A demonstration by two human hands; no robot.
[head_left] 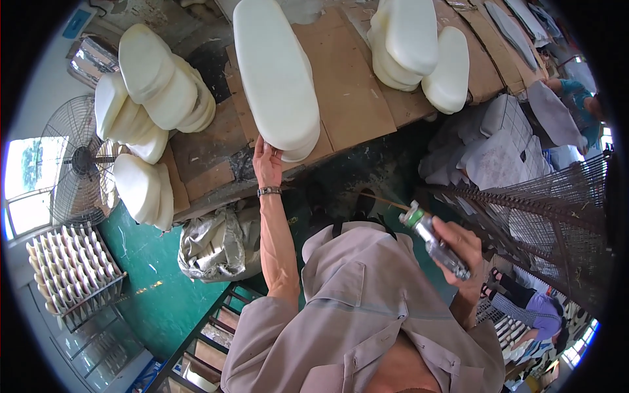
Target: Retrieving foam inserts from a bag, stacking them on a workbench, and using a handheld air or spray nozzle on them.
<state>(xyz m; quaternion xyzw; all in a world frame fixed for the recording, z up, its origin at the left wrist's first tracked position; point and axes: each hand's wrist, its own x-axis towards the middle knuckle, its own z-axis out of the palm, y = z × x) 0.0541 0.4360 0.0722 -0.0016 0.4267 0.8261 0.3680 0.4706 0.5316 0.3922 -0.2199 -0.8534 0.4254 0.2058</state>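
On the cardboard-covered bench, a stack of long white foam pads (pixel 275 75) lies with its rounded end toward me. My left hand (pixel 267 160) grips the near left edge of that stack; part of the fingers is hidden by the pads. Off to the right, above the floor, a metal spray gun (pixel 436 241) with a green ring is in my right hand (pixel 462 252), whose fingers are wrapped round its body. The gun is tilted, its green-ringed end toward the bench and apart from the pads.
More foam pads are piled at the left (pixel 164 85) and at the back right (pixel 403 46). A floor fan (pixel 80 160) and a rack of white pieces (pixel 75 272) stand left. Wire mesh racks (pixel 544 223) rise at the right. Two other people (pixel 534 311) are farther right.
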